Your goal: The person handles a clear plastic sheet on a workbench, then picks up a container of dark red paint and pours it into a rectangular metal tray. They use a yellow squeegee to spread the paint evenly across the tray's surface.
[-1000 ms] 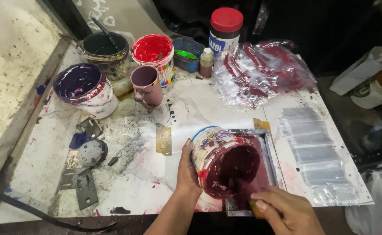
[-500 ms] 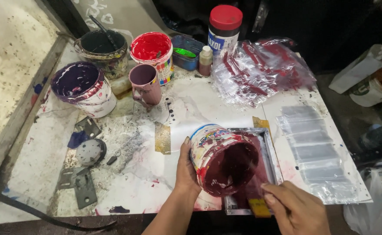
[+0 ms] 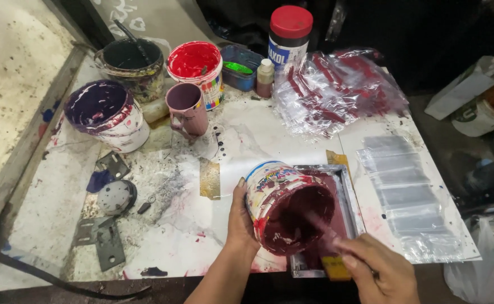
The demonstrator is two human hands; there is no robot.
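Observation:
My left hand (image 3: 241, 220) grips a tilted paint tub (image 3: 285, 204) full of dark maroon ink, its mouth turned toward me. It rests over a small metal-framed screen (image 3: 351, 197) stained with the same maroon. My right hand (image 3: 379, 270) holds a thin stick (image 3: 320, 222) whose tip reaches into the tub; the stick is blurred. A yellow-edged scraper (image 3: 335, 268) lies at the near end of the frame, just under my right hand.
At the back stand a purple tub (image 3: 109, 115), a black tub (image 3: 131, 65), a red tub (image 3: 197, 67), a mauve mug (image 3: 188, 110), a red-lidded jar (image 3: 289, 36). A pile of red-striped plastic bags (image 3: 337, 90) and clear bags (image 3: 410, 197) lie right. Metal brackets (image 3: 103, 239) lie left.
My right hand has drawn back and lifted slightly, moving the stick inside the tub. The tub has tipped a bit more toward me. My left hand holds its place.

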